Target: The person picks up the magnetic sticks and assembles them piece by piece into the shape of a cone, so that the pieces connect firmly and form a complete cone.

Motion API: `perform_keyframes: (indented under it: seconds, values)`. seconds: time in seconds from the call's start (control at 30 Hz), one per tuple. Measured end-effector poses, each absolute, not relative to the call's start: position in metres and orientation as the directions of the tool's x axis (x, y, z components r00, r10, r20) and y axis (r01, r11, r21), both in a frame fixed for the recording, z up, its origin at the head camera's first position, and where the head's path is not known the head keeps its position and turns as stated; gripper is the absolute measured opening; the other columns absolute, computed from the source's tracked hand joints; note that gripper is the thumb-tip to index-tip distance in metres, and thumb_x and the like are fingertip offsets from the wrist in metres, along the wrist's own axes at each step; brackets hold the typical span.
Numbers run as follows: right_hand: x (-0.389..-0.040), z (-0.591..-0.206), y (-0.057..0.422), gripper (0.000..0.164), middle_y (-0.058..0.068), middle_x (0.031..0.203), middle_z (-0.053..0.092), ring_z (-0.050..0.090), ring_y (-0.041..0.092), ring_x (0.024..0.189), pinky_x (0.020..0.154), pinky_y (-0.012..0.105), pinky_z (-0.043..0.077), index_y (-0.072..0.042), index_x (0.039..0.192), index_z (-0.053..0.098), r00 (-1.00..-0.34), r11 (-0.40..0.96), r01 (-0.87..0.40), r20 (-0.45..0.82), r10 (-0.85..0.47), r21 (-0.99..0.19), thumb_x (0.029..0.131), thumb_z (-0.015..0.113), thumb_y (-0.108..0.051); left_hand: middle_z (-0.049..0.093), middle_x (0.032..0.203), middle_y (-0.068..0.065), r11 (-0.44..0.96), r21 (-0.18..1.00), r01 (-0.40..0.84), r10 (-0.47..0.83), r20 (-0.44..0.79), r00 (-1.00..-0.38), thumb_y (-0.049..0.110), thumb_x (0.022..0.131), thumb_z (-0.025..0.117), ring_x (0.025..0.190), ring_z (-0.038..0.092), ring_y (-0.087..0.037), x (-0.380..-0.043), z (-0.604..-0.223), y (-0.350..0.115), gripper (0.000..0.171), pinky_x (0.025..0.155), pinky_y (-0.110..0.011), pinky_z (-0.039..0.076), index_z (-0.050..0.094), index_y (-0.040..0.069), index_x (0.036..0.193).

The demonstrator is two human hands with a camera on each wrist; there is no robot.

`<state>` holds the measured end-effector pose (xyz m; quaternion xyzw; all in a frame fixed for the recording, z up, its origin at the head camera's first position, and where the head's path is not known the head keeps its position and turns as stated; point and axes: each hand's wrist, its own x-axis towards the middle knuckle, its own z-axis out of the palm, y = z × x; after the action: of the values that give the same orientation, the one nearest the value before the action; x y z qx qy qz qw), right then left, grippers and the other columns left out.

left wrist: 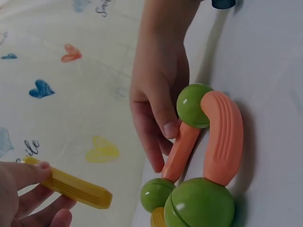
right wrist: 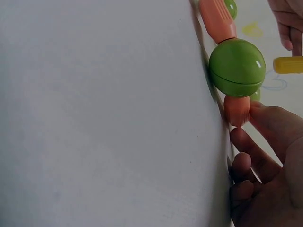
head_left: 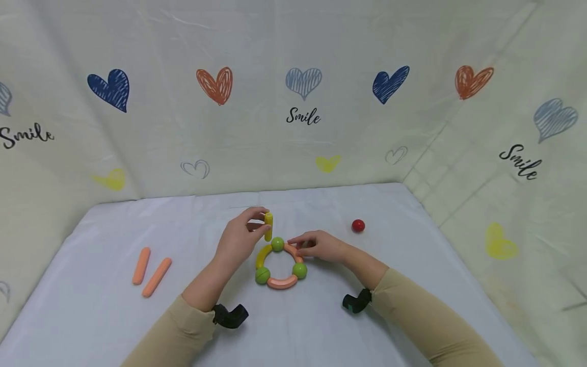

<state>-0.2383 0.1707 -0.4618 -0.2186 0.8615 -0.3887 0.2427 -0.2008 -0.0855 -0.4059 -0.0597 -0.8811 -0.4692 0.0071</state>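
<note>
Above the far green ball [head_left: 277, 244], my left hand [head_left: 238, 235] pinches a yellow stick [head_left: 268, 227] upright between thumb and fingers. In the left wrist view this yellow stick [left wrist: 78, 187] shows grooves along its side, and its lower end is apart from the ball. A ring of green balls and curved pieces lies on the table: a yellow curve [head_left: 263, 256] at left, an orange curve [head_left: 283, 282] at the near side, another orange curve [head_left: 292, 250] at right. My right hand [head_left: 324, 245] pinches that right-hand orange curve between thumb and index finger.
Two straight orange sticks [head_left: 149, 275] lie on the white tablecloth [head_left: 91, 306] at left. A red ball [head_left: 358, 225] sits behind and to the right of my right hand. A pale curtain [head_left: 257, 142] printed with hearts stands beyond the table's far edge.
</note>
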Motion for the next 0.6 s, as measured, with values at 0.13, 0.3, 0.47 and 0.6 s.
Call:
perform_keyframes:
  seconds: [0.13,0.3,0.47,0.6]
  values:
    - [-0.238,-0.462,0.171,0.034,-0.006,0.106,0.067,0.053,0.017,0.093,0.077,0.032,0.045,-0.024,0.130,0.068,-0.785,0.597,-0.190,-0.245,-0.569,-0.779,0.096,0.067,-0.023,0.066,0.115,0.003,0.546,0.830,0.111,0.104,0.065,-0.992,0.027,0.093,0.072,0.104,0.066,-0.020,-0.203,-0.404,-0.076,0.033,0.085,-0.041,0.055,0.061,0.029,0.124]
    - [-0.238,-0.463,0.172,0.033,-0.006,0.117,0.068,0.055,0.016,0.102,0.086,0.034,0.046,-0.023,0.129,0.068,-0.782,0.586,-0.202,-0.231,-0.579,-0.784,0.096,0.066,-0.021,0.066,0.115,0.002,0.545,0.831,0.108,0.114,0.054,-0.992,0.025,0.093,0.072,0.104,0.066,-0.020,-0.206,-0.406,-0.068,0.031,0.084,-0.040,0.055,0.061,0.028,0.122]
    - [-0.239,-0.462,0.172,0.033,-0.005,0.117,0.068,0.056,0.015,0.105,0.088,0.035,0.046,-0.023,0.129,0.068,-0.781,0.584,-0.206,-0.228,-0.582,-0.786,0.096,0.067,-0.021,0.065,0.117,0.001,0.551,0.828,0.103,0.127,0.038,-0.991,0.023,0.093,0.072,0.106,0.066,-0.020,-0.209,-0.414,-0.063,0.032,0.085,-0.040,0.055,0.060,0.028,0.122]
    - [-0.238,-0.461,0.172,0.033,-0.006,0.117,0.068,0.056,0.015,0.106,0.089,0.035,0.046,-0.023,0.129,0.069,-0.781,0.586,-0.204,-0.230,-0.580,-0.784,0.096,0.067,-0.021,0.065,0.117,0.001,0.549,0.829,0.105,0.132,0.038,-0.991,0.024,0.092,0.073,0.106,0.066,-0.019,-0.211,-0.421,-0.061,0.033,0.085,-0.040,0.055,0.060,0.028,0.122]
